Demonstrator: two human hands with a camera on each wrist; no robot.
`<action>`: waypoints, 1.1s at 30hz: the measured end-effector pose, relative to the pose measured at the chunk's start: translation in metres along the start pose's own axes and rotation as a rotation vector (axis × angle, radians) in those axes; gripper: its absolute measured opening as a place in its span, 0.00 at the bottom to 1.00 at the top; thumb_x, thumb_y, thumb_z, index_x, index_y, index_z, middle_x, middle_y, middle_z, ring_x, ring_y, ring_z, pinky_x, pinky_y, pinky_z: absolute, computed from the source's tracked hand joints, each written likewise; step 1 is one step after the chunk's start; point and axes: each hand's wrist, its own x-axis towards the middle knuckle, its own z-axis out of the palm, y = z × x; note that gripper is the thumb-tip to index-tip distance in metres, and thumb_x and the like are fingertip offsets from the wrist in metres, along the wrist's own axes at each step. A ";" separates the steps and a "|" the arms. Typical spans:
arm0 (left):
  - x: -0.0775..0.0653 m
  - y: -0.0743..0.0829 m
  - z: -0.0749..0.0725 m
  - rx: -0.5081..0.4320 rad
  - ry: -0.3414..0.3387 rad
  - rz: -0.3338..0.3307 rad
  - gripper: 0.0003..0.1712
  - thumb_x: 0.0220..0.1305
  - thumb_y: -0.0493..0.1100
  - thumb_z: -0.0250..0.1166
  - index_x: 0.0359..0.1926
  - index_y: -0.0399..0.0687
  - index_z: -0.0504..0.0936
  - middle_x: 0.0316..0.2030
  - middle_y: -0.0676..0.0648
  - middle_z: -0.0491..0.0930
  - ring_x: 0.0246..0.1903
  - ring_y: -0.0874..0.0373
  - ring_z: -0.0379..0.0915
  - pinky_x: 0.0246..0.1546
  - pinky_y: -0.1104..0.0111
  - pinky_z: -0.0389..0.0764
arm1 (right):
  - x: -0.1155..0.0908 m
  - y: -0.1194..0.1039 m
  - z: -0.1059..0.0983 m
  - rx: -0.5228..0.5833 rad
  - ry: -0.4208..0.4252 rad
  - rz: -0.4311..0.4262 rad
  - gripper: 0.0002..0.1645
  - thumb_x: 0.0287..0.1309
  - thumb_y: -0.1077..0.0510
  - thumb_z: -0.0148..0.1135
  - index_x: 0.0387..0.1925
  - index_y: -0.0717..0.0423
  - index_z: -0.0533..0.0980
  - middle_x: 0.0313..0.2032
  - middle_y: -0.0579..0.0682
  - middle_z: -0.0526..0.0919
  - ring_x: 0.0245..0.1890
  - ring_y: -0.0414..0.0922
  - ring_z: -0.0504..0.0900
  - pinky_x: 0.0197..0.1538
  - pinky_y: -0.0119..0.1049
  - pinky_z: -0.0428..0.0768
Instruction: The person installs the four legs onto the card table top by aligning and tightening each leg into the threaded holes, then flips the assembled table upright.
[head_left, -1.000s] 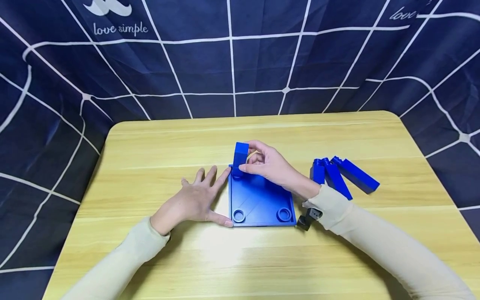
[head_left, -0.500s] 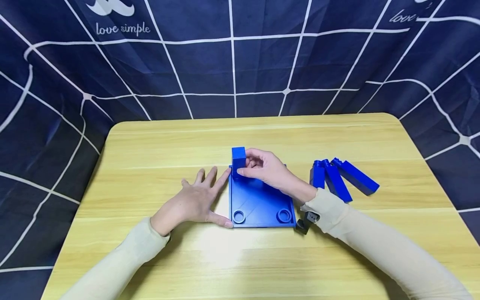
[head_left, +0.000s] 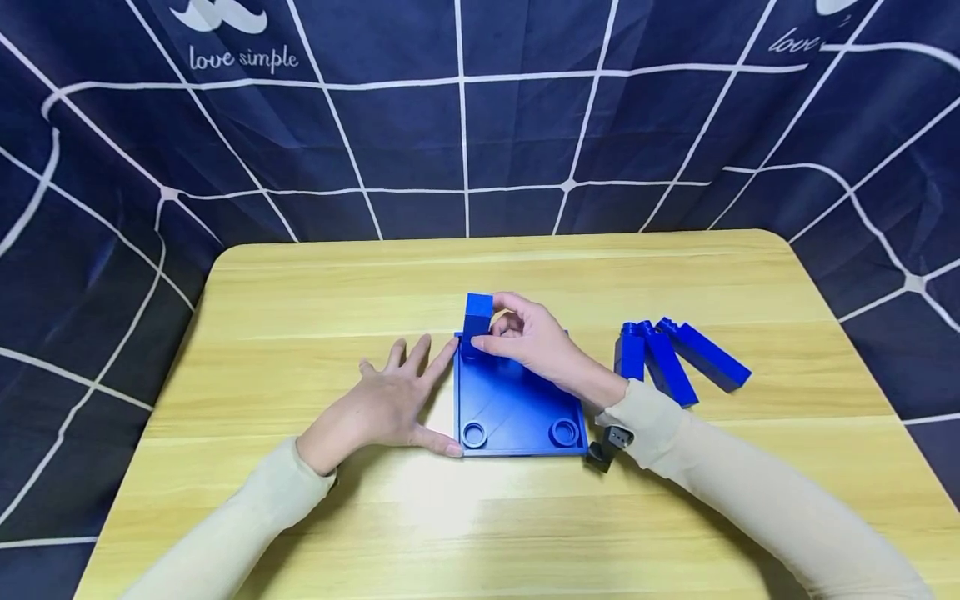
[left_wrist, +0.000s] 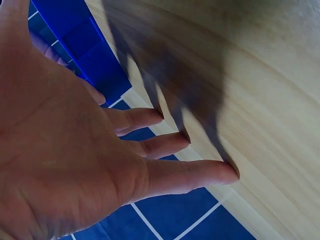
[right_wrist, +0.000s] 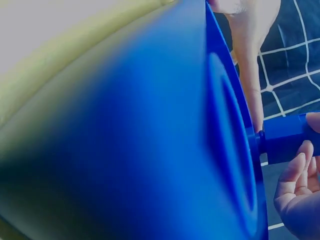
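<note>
A blue square panel [head_left: 517,408] with raised rims lies on the table, two round sockets [head_left: 474,434] showing at its near corners. My right hand [head_left: 532,342] pinches a blue square post [head_left: 477,321] between thumb and fingers, standing nearly upright over the panel's far left corner. In the right wrist view the narrow end of the post [right_wrist: 285,137] meets the panel's rim. My left hand [head_left: 386,404] is spread flat on the table, its thumb and index fingertip against the panel's left edge. Its straight fingers [left_wrist: 195,175] show in the left wrist view.
Three more blue posts [head_left: 670,367] lie fanned on the wooden table [head_left: 337,542] to the right, partly behind my right sleeve. A black wrist device [head_left: 617,437] hangs under my right cuff. Dark blue grid-patterned cloth [head_left: 412,133] surrounds the table's back and sides.
The post in my right hand has come down slightly and stands straighter over the corner, the hand lowering with it. My left hand stays put on the panel's edge.
</note>
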 end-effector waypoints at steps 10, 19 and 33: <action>-0.003 -0.002 -0.001 0.000 0.008 0.008 0.85 0.48 0.91 0.67 0.90 0.57 0.33 0.85 0.28 0.44 0.79 0.19 0.45 0.57 0.14 0.61 | 0.001 0.002 0.006 -0.065 0.000 -0.030 0.27 0.65 0.56 0.81 0.62 0.52 0.81 0.29 0.50 0.77 0.29 0.47 0.74 0.33 0.33 0.69; -0.003 -0.002 -0.003 -0.009 -0.007 0.013 0.85 0.48 0.90 0.67 0.90 0.58 0.32 0.85 0.29 0.42 0.79 0.18 0.43 0.57 0.14 0.61 | -0.001 0.004 0.011 -0.052 0.060 -0.062 0.18 0.68 0.60 0.78 0.54 0.60 0.81 0.37 0.52 0.82 0.32 0.45 0.78 0.35 0.28 0.75; -0.001 0.000 -0.004 0.003 -0.027 0.006 0.85 0.48 0.90 0.67 0.90 0.59 0.33 0.85 0.29 0.40 0.79 0.18 0.42 0.57 0.15 0.61 | -0.005 0.001 0.010 -0.024 0.054 -0.064 0.25 0.67 0.62 0.76 0.62 0.61 0.80 0.43 0.56 0.82 0.31 0.46 0.83 0.37 0.29 0.79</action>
